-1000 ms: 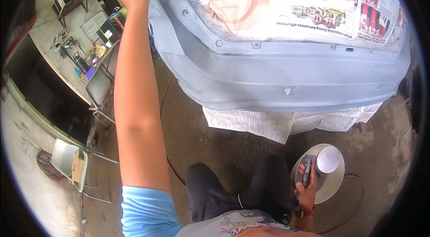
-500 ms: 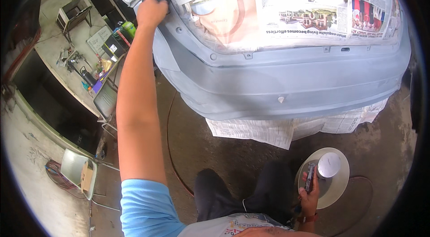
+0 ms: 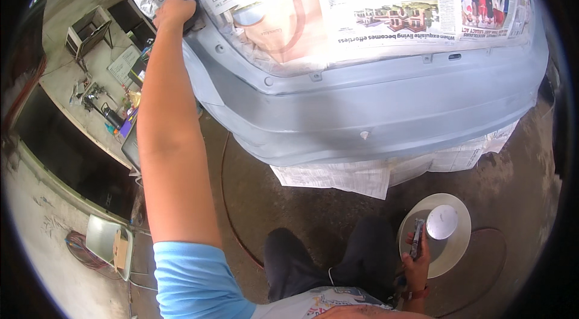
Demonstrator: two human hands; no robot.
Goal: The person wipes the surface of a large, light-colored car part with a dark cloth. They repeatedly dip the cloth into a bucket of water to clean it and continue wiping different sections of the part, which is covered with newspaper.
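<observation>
My left arm stretches out to the far left corner of a grey-primed car bumper (image 3: pixel 362 108). There my left hand (image 3: pixel 174 12) is closed over a dark pad or cloth (image 3: pixel 190 8), pressed against the grey surface beside the newspaper. Its exact kind cannot be made out. Low on the right, my right hand (image 3: pixel 417 265) grips what looks like a spray gun (image 3: pixel 417 239) with a round, white-topped cup (image 3: pixel 442 222). The gun is held above a pale round stool or basin (image 3: pixel 455 252); fingers hide part of its handle.
Newspaper masking (image 3: pixel 362 23) covers the area above the bumper, and more sheets (image 3: pixel 338 179) hang below it. A reddish hose (image 3: pixel 224 198) curves across the floor. To the left are a chair (image 3: pixel 108 243) with cardboard on it and a cluttered workbench (image 3: pixel 129 123).
My left hand and the dark pad have shifted slightly left along the bumper's corner. The whole view has drifted a little too. My right hand keeps its hold on the spray gun.
</observation>
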